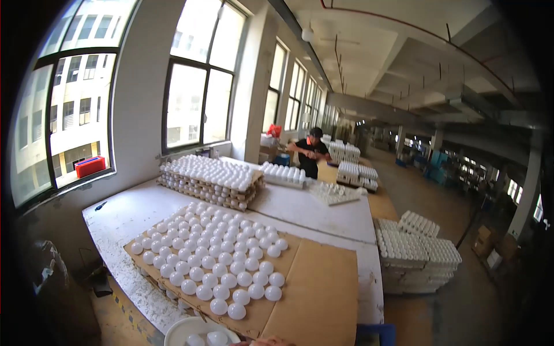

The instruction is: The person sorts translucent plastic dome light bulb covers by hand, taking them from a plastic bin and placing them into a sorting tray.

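Observation:
Only a sliver of my right hand [266, 342] shows at the bottom edge, its fingers cut off by the frame. Just left of it is a white round bowl [175, 333] with a few milky white bulb covers [217, 338] in it. Above the hand lies a brown cardboard sheet [314, 282] on a stack. Many round white bulb covers [219, 269] stand in loose rows over its left and middle part, while its right part is bare cardboard. My left hand is out of view.
Stacked layers of bulb covers [210, 172] stand farther back on the white table [124, 213]. Another person [311, 153] works beyond it. White trays [418, 248] are piled at the right, beside the aisle. A blue object [378, 333] sits at the lower right. Windows line the left wall.

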`<state>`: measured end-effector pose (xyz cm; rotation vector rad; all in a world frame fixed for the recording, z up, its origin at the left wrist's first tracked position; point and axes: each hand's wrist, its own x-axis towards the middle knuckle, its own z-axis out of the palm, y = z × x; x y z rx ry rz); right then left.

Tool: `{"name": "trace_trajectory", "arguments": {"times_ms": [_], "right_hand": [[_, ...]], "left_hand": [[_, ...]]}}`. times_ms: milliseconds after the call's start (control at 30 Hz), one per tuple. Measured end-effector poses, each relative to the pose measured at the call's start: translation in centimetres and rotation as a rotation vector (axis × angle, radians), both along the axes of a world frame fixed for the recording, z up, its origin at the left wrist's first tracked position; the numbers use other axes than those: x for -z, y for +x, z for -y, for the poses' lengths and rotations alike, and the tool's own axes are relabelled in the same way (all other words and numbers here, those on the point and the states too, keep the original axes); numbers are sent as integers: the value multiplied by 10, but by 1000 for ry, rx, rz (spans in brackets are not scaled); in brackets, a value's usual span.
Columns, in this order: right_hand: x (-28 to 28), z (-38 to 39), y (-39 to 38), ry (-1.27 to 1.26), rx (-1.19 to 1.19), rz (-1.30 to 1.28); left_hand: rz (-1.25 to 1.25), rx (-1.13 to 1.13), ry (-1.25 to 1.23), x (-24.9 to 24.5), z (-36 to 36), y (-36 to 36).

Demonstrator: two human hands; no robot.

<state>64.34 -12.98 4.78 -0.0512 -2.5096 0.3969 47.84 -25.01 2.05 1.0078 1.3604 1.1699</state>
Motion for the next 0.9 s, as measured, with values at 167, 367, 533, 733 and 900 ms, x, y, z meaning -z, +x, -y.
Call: {"name": "trace_trajectory", "arguments": {"times_ms": [167,367,533,733,900], "right_hand": [[-13,-3,91,-269,355,-7],[54,-44,270,-390,1329,38],[110,-57,303,-524,1398,381],[139,-66,299,-427,1299,588],[34,-94,210,-585,1051,-291]], "left_hand": [[145,110,-118,-20,-10,41],[126,138,-160,5,-2,51],[31,108,-123,7,-7,67],[-66,129,-75,13,3,66],[198,-20,-244,35,26,57]]}}
